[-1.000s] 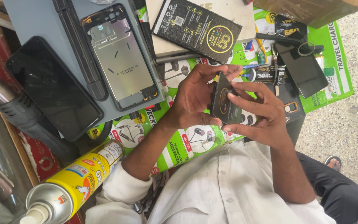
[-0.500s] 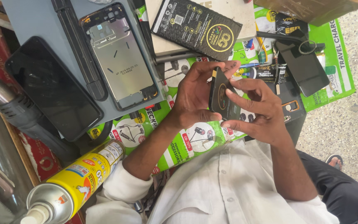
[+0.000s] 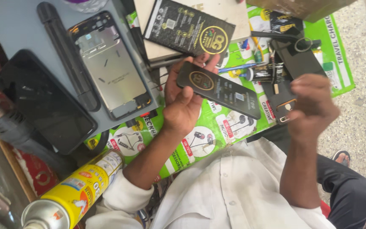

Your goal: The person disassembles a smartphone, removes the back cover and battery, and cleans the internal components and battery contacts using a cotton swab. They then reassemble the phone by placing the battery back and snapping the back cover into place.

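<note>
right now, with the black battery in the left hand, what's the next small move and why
Probably carry the black battery leftward to the open phone frame on the grey mat. The left hand alone holds it above the green packaging, the frame's metal bay lies bare, and the right hand is curled and clear of the battery.

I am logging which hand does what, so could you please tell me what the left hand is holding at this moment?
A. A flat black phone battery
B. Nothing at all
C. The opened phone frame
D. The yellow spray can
A: the left hand grips one end of the flat black phone battery between thumb and fingers, lifted above the green packaging, while the right hand is apart from it.
</note>
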